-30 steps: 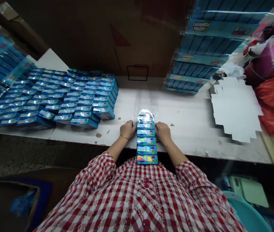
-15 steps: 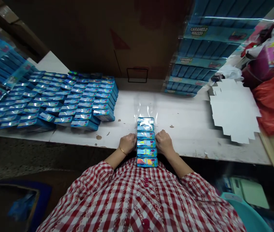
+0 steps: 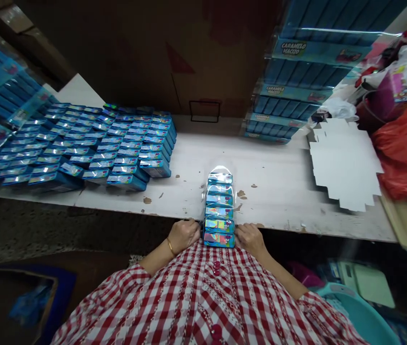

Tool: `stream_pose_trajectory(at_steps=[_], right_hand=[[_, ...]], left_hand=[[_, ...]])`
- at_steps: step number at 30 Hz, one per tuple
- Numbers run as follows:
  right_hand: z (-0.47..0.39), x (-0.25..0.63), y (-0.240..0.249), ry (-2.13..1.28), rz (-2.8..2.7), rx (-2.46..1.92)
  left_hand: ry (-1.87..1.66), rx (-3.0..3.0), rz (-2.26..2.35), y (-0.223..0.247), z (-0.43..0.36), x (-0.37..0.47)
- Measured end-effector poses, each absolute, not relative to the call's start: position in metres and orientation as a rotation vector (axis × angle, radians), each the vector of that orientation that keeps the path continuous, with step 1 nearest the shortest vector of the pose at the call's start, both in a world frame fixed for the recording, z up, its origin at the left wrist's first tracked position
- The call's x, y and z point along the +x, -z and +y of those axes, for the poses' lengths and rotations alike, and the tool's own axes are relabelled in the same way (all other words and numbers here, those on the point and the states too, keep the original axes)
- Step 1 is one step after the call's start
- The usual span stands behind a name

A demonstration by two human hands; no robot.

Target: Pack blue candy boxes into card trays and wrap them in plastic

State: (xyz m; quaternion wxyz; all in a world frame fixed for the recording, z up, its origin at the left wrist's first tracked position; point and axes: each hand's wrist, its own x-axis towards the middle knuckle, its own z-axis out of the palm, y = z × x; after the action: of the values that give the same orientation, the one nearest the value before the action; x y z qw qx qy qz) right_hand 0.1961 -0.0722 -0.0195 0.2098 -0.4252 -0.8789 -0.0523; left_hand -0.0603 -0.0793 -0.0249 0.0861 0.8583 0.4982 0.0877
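A column of several small blue boxes [image 3: 219, 211] lies against the checked shirt and over the front edge of the white table, with a clear plastic bag [image 3: 221, 169] around it. My left hand [image 3: 185, 235], with a bracelet at the wrist, is closed at the near left side of the column, pinching the bag's edge. At the near right side my right hand [image 3: 250, 238] is closed too, its fingers gripping the plastic. The fingertips of both hands are partly hidden.
Rows of blue boxes [image 3: 124, 179] cover the table's left side. Wrapped box stacks [image 3: 291, 90] stand at the back right, near white cut cardboard [image 3: 343, 163] and a red bag [image 3: 404, 148]. A large brown carton [image 3: 134, 52] is behind. A teal basin [image 3: 365, 311] sits lower right.
Both hands have slid toward my body along the column's sides. The plastic now sits closer around the far end of the boxes, which have shifted slightly.
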Motion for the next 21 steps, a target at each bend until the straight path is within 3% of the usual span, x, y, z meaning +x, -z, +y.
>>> stream_pose_trajectory(at_steps=[5,9,16,21], right_hand=[[-0.054,0.185,0.005,0.280,-2.261,-1.546],[-0.044,0.180,-0.007,0.322,-2.245,-1.538],[-0.039,0.169,-0.033,-0.049,-2.114,-1.523],[-0.055,0.172,-0.029,-0.114,-2.092,-1.352]], left_hand=[[-0.574,2.229,1.930,0.021,-0.059,-0.045],[-0.791,2.262,1.810,0.014,-0.042,-0.039],[-0.996,2.312,1.741,0.000,-0.035,-0.039],[-1.154,2.252,1.698,0.012,-0.046,-0.047]])
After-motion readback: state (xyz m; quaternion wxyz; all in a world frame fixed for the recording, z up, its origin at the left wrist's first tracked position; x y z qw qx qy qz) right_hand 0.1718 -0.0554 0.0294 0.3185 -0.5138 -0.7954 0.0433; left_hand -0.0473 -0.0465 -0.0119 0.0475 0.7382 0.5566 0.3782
